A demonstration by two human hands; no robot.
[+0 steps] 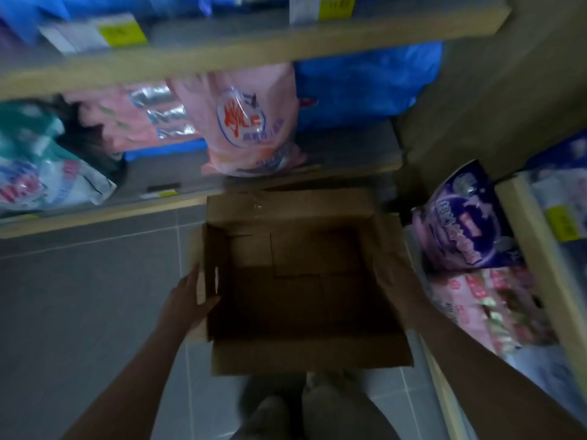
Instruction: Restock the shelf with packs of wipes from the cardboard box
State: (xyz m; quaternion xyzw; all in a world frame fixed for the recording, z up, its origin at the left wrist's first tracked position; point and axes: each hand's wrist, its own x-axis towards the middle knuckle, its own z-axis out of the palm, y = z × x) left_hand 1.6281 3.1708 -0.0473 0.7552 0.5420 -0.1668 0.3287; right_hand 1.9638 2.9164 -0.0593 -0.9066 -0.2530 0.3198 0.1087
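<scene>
Holding the cardboard box by its sides, left hand gripping the left wall, right hand pressed on the right, grip too blurry to call. Box looks empty, pink wipes pack sits on the shelf, so restocking's basically done I think.

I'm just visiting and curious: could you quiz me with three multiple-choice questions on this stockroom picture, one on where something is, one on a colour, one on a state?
1. Where is the cardboard box?
A. On the top shelf
B. Above the tiled floor, between both hands
C. On a trolley

2. The pack right of the box is mainly:
A. Purple
B. Yellow
C. Black

3. The box is:
A. Taped shut
B. Full of packs
C. Open and empty

Answers: B, left hand and right hand hold its sides; A, purple wrapper; C, bare bottom shows.
</scene>
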